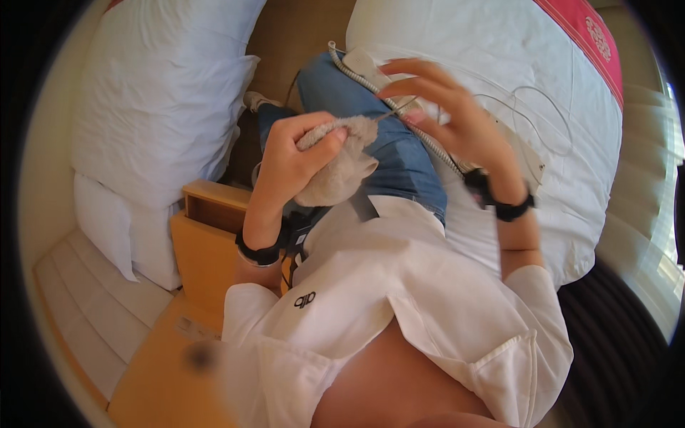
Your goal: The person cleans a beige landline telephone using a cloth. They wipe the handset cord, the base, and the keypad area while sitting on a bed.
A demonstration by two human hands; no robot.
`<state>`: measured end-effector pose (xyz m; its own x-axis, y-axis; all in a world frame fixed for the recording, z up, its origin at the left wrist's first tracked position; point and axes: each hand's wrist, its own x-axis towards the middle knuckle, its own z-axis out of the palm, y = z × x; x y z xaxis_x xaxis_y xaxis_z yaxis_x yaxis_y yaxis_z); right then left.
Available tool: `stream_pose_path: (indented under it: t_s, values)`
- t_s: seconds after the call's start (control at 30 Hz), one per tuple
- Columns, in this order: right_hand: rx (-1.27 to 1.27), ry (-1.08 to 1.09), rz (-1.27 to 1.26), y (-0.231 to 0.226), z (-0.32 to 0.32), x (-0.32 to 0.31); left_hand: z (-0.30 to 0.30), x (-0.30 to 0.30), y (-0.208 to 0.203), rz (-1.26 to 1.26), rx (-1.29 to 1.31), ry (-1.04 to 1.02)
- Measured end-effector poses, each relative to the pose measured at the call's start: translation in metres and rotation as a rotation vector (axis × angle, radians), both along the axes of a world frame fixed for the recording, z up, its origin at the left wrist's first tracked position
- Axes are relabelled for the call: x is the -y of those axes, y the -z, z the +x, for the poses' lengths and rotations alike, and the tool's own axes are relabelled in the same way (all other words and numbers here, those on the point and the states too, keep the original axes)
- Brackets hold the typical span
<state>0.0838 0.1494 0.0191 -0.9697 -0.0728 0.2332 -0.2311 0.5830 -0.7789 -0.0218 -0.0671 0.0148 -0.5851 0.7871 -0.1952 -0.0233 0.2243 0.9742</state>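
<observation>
My left hand is closed around a bunched beige cloth, held in front of my body above my lap. A thin dark cord runs from the cloth's right side toward my right hand. The fingers of that hand are apart and slightly curled, and whether they touch the cord is unclear. Under both hands a whitish coiled cord stretches across my jeans. A pale flat object lies on the bed, partly hidden behind my right hand and wrist.
A white-covered bed with a red runner is at the right, with a thin looped cable on it. Stacked white bedding stands at the left. A wooden nightstand with an open compartment is close to my left arm.
</observation>
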Motion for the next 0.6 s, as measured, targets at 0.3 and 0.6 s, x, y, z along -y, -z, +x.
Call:
stream_pose_path:
  t_s: [0.3,0.6]
  values:
    - [0.100,0.225,-0.671,0.021,0.016,0.025,0.007,0.013,-0.017,0.057,0.055,0.050]
    - [-0.137,0.857,-0.911,0.023,0.083,-0.109,-0.006,0.061,-0.026,-0.053,0.143,-0.086]
